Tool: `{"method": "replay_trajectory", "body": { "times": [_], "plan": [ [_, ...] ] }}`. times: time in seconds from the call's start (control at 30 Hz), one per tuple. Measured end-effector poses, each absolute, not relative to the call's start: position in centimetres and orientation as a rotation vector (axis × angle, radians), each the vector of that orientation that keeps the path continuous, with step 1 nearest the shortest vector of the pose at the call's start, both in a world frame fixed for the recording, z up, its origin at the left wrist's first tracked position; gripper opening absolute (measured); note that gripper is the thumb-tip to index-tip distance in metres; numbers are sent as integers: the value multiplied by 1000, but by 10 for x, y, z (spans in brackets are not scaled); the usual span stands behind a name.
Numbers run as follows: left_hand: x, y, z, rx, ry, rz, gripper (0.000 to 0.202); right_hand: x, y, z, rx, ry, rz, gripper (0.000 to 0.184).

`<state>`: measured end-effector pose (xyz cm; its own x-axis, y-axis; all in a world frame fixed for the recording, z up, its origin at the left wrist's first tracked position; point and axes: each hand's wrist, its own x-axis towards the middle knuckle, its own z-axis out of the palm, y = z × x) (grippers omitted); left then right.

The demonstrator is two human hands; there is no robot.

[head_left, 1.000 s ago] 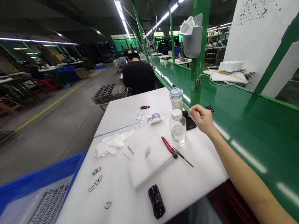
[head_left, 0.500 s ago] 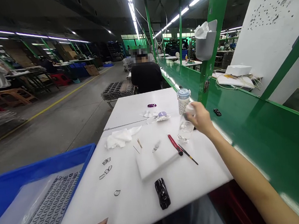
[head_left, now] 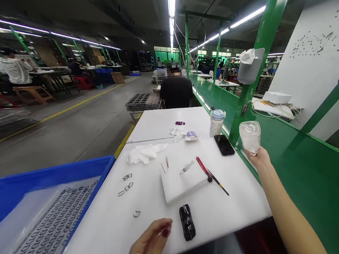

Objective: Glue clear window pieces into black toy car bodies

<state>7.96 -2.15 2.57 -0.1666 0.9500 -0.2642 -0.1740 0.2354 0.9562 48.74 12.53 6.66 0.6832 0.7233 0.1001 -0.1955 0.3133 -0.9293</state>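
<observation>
My right hand (head_left: 259,159) is closed round a clear plastic bottle (head_left: 250,135), held up in the air over the table's right edge with its bottom turned towards me. My left hand (head_left: 149,244) rests at the near edge of the white table (head_left: 244,199), its fingers curled together with nothing visible in them. A glossy black car-shaped part (head_left: 187,222) lies just right of it. Further in are a white foam pad (head_left: 180,180), a red pen (head_left: 203,168) and a thin brush (head_left: 218,182).
A black phone (head_left: 224,144) and a lidded dotted cup (head_left: 216,122) stand at the back right. A white cloth (head_left: 145,153) and small chrome trim pieces (head_left: 127,185) lie left. A blue bin (head_left: 38,186) of parts is at the left, a green conveyor (head_left: 304,170) at the right, and a person (head_left: 175,90) sits ahead.
My right hand took hold of the bottle on the table and lifted it up and to the right. My left hand came forward onto the table's near edge. The view shifted left.
</observation>
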Motion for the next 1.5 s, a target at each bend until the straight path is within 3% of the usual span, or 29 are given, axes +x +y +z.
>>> {"method": "replay_trajectory", "body": {
  "times": [0.13, 0.3, 0.4, 0.5, 0.57, 0.67, 0.77, 0.83, 0.93, 1.13, 1.37, 1.5],
  "plan": [
    [106, -18, 27, 570, 1106, 1248, 48, 482, 125, 68, -1145, -631, 529, 2],
    [117, -19, 24, 435, 974, 1277, 41, 447, 128, 85, -1225, -821, 252, 34],
    [120, -18, 25, 416, 960, 1284, 39, 413, 135, 100, -1225, -1322, 124, 45],
    [121, -15, 26, 361, 958, 1307, 39, 387, 148, 117, -1155, -1760, 46, 34],
    [120, -14, 26, 331, 952, 1331, 40, 376, 152, 127, -1088, -1651, 99, 26],
    [119, -14, 24, 346, 919, 1353, 39, 355, 131, 133, -857, -1280, 246, 30],
    [116, -14, 20, 373, 848, 1340, 35, 321, 75, 118, -783, -1259, 408, 30],
    [115, -14, 18, 381, 803, 1333, 33, 296, 33, 99, -945, -1574, 492, 19],
    [114, -15, 17, 392, 755, 1333, 30, 267, -6, 69, -840, -1906, 361, 1],
    [115, -17, 19, 383, 753, 1337, 25, 254, -8, 54, -756, -2108, -37, 13],
    [117, -16, 21, 406, 756, 1324, 27, 264, -9, 69, -771, -2211, -58, 11],
    [114, -18, 22, 445, 782, 1333, 24, 263, -13, 72, -791, -2288, 91, 18]
  ]
}}
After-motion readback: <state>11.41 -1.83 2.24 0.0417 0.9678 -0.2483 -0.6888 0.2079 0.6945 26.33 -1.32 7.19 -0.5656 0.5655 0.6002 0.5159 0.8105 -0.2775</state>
